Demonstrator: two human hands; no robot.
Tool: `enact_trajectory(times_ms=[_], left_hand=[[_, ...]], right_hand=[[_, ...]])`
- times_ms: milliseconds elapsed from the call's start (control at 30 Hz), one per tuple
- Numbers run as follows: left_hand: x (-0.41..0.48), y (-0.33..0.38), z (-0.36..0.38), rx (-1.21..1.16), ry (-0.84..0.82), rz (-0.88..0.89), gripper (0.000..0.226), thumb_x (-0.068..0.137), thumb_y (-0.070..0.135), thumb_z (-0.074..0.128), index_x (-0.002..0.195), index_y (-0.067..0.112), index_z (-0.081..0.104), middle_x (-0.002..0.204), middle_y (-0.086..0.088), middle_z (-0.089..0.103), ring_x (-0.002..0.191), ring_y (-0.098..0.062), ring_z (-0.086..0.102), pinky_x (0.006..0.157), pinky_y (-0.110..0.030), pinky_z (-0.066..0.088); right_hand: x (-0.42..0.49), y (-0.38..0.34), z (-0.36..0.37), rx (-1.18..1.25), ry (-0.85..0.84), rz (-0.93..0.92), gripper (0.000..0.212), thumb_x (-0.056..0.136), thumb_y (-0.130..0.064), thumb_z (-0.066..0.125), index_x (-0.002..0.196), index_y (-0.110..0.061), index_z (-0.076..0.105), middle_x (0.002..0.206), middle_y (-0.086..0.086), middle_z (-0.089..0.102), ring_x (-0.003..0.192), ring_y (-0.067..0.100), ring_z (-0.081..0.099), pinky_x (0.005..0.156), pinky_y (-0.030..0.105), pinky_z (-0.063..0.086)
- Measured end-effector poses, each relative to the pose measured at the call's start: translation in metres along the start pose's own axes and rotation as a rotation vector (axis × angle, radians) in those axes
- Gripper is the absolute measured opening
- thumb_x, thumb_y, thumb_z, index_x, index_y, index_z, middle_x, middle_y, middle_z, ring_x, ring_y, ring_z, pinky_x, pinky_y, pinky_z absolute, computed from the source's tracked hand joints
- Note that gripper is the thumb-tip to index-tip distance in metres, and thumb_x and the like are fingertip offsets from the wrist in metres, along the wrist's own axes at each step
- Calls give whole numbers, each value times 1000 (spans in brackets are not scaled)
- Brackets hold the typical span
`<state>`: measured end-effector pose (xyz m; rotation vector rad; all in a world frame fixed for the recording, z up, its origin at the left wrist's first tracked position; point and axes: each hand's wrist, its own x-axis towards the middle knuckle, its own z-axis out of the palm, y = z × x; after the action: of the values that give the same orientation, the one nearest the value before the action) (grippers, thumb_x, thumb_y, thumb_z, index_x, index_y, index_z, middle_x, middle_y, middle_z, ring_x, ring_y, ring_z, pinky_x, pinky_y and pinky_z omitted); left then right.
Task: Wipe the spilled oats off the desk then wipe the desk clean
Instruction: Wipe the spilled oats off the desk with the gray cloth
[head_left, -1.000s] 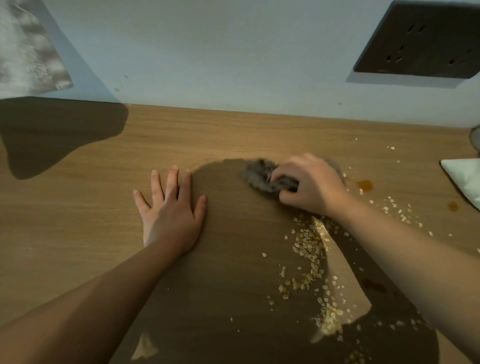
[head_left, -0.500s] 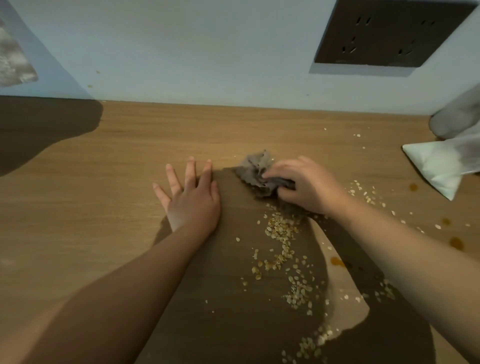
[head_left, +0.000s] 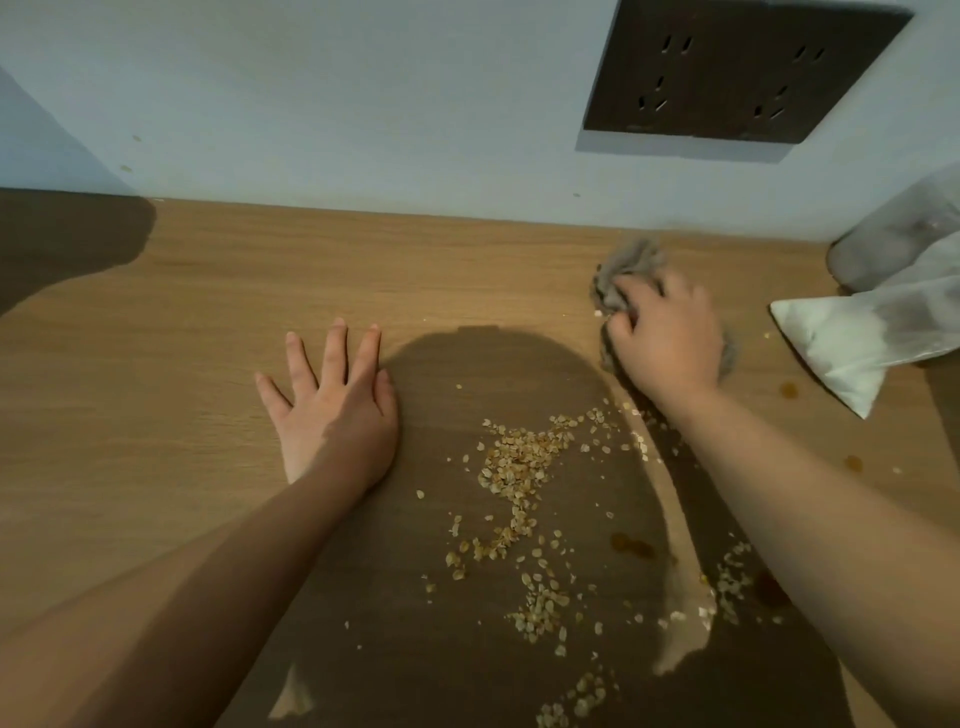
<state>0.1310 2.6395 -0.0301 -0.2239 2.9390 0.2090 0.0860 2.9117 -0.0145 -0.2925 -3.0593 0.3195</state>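
Our right hand (head_left: 667, 340) clutches a grey cloth (head_left: 626, 267) near a white bag (head_left: 841, 345); left hand (head_left: 332, 410) lies flat, fingers spread (oats (head_left: 514, 467) between).

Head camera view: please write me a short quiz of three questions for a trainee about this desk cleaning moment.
1. True or false: the left hand lies flat, fingers straight, on the light brown wooden desk.
2. What does the right hand hold? A) a crumpled grey cloth B) a sponge C) a spoon
3. Is the main heap of pale spilled oats nearer the wall or nearer the person than the right hand?
Key: 1 true; 2 A; 3 nearer the person.
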Motion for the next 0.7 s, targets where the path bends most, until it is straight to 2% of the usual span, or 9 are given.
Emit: enact_trajectory(times_ms=[67,133,233,300,400,500,600,633,700], left_hand=[[0,1,0,7,-1,-5,51,98,45,12,148,41,3,159,6,-1,145,-29,-11,114,-58,-4],[0,1,0,13,4,-10,51,98,44,12,148,41,3,159,6,-1,145,-29,-11,114,-58,-4],[1,2,2,11,13,-19,51,98,44,11,148,41,4,159,7,0,145,-28,-11,114,-56,-6],[1,3,3,8,22,-23,51,98,44,12,148,42,5,159,8,1,145,-28,-10,114,-56,-5],[1,2,4,13,32,-25,51,98,44,13,148,42,6,159,8,1,145,-27,-10,114,-56,-5],[1,1,3,5,35,-21,51,98,43,14,148,42,6,159,8,1,145,-27,-10,114,-56,-5],[0,1,3,2,31,-16,51,98,42,13,148,41,6,159,7,1,145,-28,-10,114,-57,-4],[0,1,3,3,30,-12,51,98,42,13,148,40,5,159,7,1,145,-28,-11,114,-57,-4],[1,2,3,6,27,-12,51,98,42,13,148,40,5,159,7,0,145,-28,-11,114,-58,-4]], right_hand=[[-25,-17,-1,117,-83,-271,40,90,-25,49,130,-26,54,124,2,54,105,16,46,79,26,42],[-29,-20,-8,249,-150,-346,39,89,-22,52,127,-27,56,119,-3,52,100,9,43,76,24,43],[10,6,-19,351,30,27,40,89,-23,50,129,-26,53,129,6,45,116,22,41,94,38,37],[39,23,-21,250,103,232,43,93,-28,46,136,-25,44,139,11,39,125,32,35,102,45,31],[57,24,-9,108,51,320,46,93,-32,44,138,-25,36,145,9,34,127,36,32,101,50,27],[44,7,0,19,37,114,43,90,-30,44,132,-29,41,143,2,39,123,33,35,97,45,28],[22,-6,-1,92,-110,-167,37,90,-24,47,125,-33,52,137,-6,48,119,23,38,93,37,30],[17,-9,-6,127,-152,-219,35,90,-22,48,122,-32,54,135,-7,50,118,20,39,94,35,31],[19,-8,-15,211,-100,-235,34,88,-19,51,120,-30,57,131,-4,52,117,19,39,97,36,30]])
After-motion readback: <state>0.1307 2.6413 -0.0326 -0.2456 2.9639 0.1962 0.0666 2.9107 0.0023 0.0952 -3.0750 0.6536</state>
